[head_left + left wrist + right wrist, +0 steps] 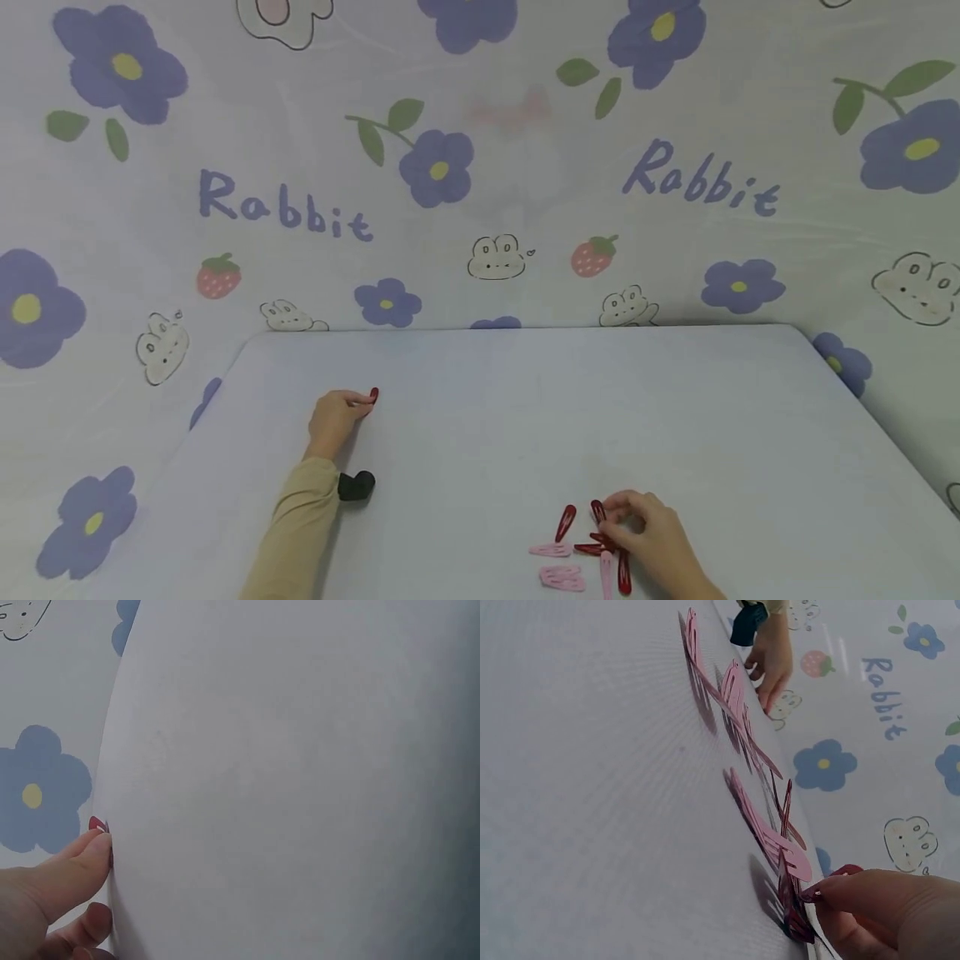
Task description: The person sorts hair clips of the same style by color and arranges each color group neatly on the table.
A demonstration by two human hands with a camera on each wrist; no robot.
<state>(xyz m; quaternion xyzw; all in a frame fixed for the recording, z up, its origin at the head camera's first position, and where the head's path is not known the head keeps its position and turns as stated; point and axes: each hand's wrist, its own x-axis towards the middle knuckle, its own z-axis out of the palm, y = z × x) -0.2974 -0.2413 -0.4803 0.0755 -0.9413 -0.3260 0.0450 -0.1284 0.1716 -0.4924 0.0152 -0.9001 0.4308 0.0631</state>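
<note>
Red hair clip (597, 509) is pinched by the fingers of the right hand (654, 533), its long axis pointed roughly forward; loose clips (588, 549) are strewn beside it on the tabletop (480, 417). Far leftward, a second red clip (374, 395) is pinched by the left hand (332, 423).

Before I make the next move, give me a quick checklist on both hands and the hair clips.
1. Left hand has a grip: ok, it pinches a red clip at its fingertips.
2. That clip resting on the white table: cannot tell.
3. Black wrist device away from the loose clips: ok, it sits by the left sleeve.
4. Right hand has a grip: ok, it pinches a second red clip.
5. Second clip free of its neighbours: cannot tell, the fingers crowd the view.
6. Loose clips well separated: not ok, a pink clip lies among red ones.
</note>
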